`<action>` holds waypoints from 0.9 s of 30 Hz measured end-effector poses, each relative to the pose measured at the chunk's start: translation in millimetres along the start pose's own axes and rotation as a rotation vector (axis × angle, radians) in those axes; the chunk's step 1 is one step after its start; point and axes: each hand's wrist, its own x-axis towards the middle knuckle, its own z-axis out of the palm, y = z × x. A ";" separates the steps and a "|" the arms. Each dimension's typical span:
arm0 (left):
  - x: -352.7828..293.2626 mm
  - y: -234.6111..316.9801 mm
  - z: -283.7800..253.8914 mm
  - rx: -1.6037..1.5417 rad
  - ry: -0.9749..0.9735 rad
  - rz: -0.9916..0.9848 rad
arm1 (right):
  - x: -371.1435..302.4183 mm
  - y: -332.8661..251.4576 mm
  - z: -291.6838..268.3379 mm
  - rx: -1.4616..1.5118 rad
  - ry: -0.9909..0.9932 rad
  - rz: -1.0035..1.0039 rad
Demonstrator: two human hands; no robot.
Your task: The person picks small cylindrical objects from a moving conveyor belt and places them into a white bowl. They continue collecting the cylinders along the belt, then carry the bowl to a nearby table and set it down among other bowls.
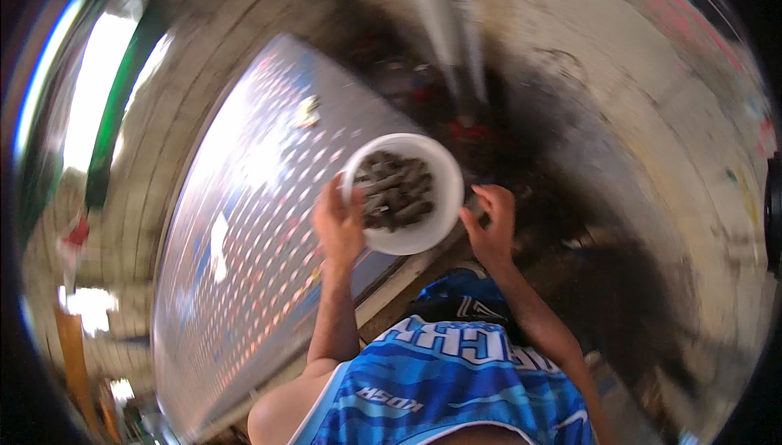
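Gripping a round white bucket [446, 204] at its left rim, the left hand [338, 221] has its fingers over the edge and its thumb side toward the contents. The bucket is in front of the person, between the two hands, and its mouth faces up to the view. Inside, to the right of the left hand, lies a heap of short, dark grey-brown pieces [395, 192], piled loosely and leaving the right side of the white inner wall bare. The right hand [489, 218] is at the bucket's other side, with thumb and forefinger parted by a small gap; whether the thumb touches the rim is hard to tell. Left of and beyond the left hand stretches a shiny metal worktop [244, 306], marked with rows of pale and reddish spots. The bucket overlaps its right edge in view; whether it rests there cannot be told. Ahead of the left hand, on the worktop, sits a small yellowish scrap [307, 111]; to its left is a white scrap [218, 248]. Beyond the right hand, a pale upright pipe [444, 21] meets dark, blurred ground [554, 192], with a stained wall [652, 119] farther right.
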 end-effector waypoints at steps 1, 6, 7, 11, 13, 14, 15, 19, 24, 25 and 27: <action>7.7 14.2 4.4 0.014 -0.066 -0.058 | 4.2 8.2 -4.0 0.097 -0.039 0.216; 52.8 5.3 18.0 0.042 -0.156 -0.041 | 12.7 63.5 23.8 0.670 -0.488 0.405; 60.5 6.5 16.0 0.048 -0.189 -0.055 | 12.9 61.0 32.1 0.811 -0.517 0.428; 83.3 48.2 52.8 0.144 -0.421 -0.012 | 8.2 50.2 8.3 0.919 -0.481 0.799; 88.1 80.2 83.7 0.146 -0.547 0.042 | 3.9 61.0 -6.0 1.099 -0.475 0.804; 92.1 82.5 99.0 0.093 -0.637 0.024 | -4.3 61.1 -18.2 1.161 -0.424 0.771; 94.3 86.5 118.3 0.043 -0.729 0.004 | -13.1 62.4 -32.9 1.221 -0.371 0.734; 82.7 119.5 202.2 0.014 -0.964 0.273 | -29.4 53.3 -130.2 0.876 -0.241 0.643; -33.9 263.0 329.9 0.197 -1.210 0.386 | -85.5 47.8 -258.5 0.843 0.350 0.440; -57.7 276.7 354.0 0.181 -1.281 0.401 | -102.1 45.6 -290.8 0.670 0.449 0.414; -125.2 317.1 389.6 0.082 -1.412 0.490 | -144.2 33.4 -351.6 0.496 0.613 0.436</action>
